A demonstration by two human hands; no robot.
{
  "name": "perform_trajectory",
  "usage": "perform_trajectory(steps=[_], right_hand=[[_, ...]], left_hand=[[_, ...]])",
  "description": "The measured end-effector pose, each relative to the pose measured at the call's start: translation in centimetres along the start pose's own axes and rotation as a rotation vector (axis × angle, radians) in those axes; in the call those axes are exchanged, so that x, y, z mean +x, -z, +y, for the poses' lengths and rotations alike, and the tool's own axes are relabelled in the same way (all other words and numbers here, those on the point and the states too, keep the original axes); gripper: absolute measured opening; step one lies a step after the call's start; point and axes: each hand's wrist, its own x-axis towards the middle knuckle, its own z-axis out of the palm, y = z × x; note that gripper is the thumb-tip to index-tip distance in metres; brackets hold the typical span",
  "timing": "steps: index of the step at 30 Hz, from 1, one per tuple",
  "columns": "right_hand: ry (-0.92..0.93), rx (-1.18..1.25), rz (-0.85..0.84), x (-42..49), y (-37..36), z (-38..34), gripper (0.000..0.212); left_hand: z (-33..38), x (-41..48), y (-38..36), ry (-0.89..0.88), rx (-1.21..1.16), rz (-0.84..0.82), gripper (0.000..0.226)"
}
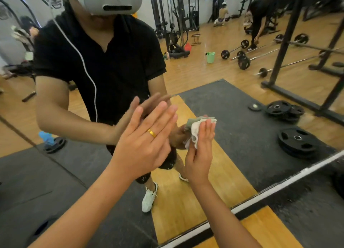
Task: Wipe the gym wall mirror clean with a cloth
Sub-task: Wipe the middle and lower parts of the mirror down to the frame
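The wall mirror (232, 102) fills almost the whole view, and its pale bottom frame (279, 186) runs diagonally at the lower right. My left hand (145, 141), with a gold ring on one finger, lies flat with straight fingers against the glass. To its right, my right hand (202, 145) presses a crumpled white and pale green cloth (197, 126) onto the mirror with straight fingers. The reflection shows a person in a black shirt with both palms meeting mine.
Reflected in the glass are black weight plates (296, 141) on a dark mat, barbells (243, 59) on the wooden floor, a green bucket (210, 57), a black rack post (284, 41) and another person bending far back. Below the frame lie wooden floor and dark matting.
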Motion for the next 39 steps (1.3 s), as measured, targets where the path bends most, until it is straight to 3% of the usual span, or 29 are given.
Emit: perform_trajectory(steps=[4, 11, 14, 18, 20, 24, 26, 32, 39], right_hand=[[-0.049, 0.037, 0.048, 2.0, 0.8, -1.4, 0.055], [-0.195, 0.092, 0.267, 3.8, -0.9, -5.4, 0.053], [-0.198, 0.082, 0.178, -1.4, -4.2, -7.5, 0.054], [0.009, 0.027, 0.034, -4.6, -5.4, -7.0, 0.054], [0.036, 0.009, 0.073, -1.9, -4.5, -6.8, 0.055], [-0.084, 0.08, 0.262, 3.9, -4.1, -9.4, 0.054], [-0.088, 0.083, 0.263, 3.9, -4.8, -10.5, 0.054], [0.135, -0.021, -0.078, -3.2, -6.5, -10.0, 0.052], [0.083, 0.082, 0.118, 6.7, -5.0, -15.2, 0.049]], left_hand=[[-3.9, -4.1, 2.4, 0.12, 0.065, 0.045, 0.057], [-5.9, -6.5, 2.8, 0.004, 0.153, 0.014, 0.058], [-6.2, -6.8, 2.8, 0.0, 0.162, 0.001, 0.058], [-6.2, -6.8, 2.6, -0.014, 0.169, 0.014, 0.059], [-6.2, -6.7, 2.5, -0.02, 0.18, 0.011, 0.06], [-6.1, -6.6, 2.5, -0.021, 0.201, -0.003, 0.062], [-6.0, -6.4, 2.8, -0.025, 0.186, 0.002, 0.06], [-8.4, -6.0, 6.4, 0.008, -0.083, -0.033, 0.048], [-12.2, -5.8, 7.6, -0.085, 0.167, -0.069, 0.058]])
